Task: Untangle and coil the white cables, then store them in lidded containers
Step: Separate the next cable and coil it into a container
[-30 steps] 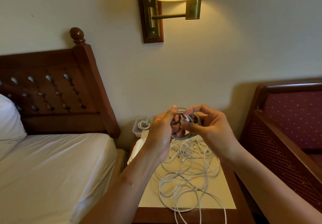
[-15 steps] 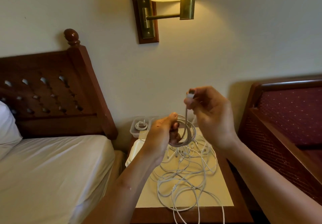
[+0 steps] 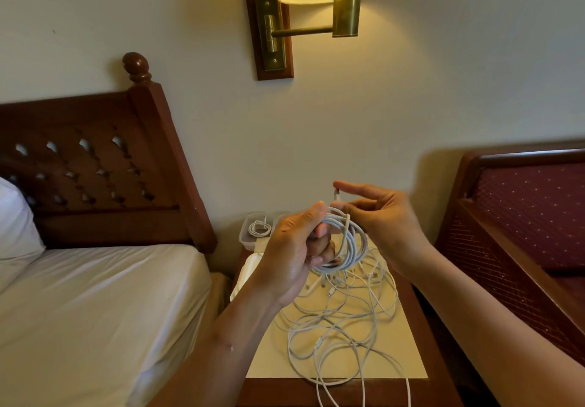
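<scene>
1. Above the far part of the nightstand (image 3: 408,337), a coiled white cable (image 3: 346,242) is hanging in the air, held as a bundle of several round loops.
2. The left hand (image 3: 294,254) is gripping the left side of this coil, with the thumb lying on top and the other fingers curling under the loops.
3. The right hand (image 3: 380,216) is pinching the free end of the same cable, a small plug (image 3: 336,194), between the thumb and the index finger; the plug is standing just above the coil.
4. Under both hands, a tangle of loose white cables (image 3: 342,321) is lying on the pale top of the nightstand, and a few strands are hanging over its near edge.
5. At the far left corner of the nightstand, a clear container (image 3: 245,232) is standing open, and a small coiled cable (image 3: 259,227) is resting inside it.
6. A white lid-like piece (image 3: 245,272) is lying just in front of that container; the left hand is hiding part of it.
7. To the left, a bed with a white sheet (image 3: 95,305) and a carved wooden headboard (image 3: 95,166) is touching the wall.
8. To the right, a wooden seat with dark red upholstery (image 3: 531,210) is standing beside the nightstand.
9. On the wall above, a brass wall lamp (image 3: 345,11) is shining.
</scene>
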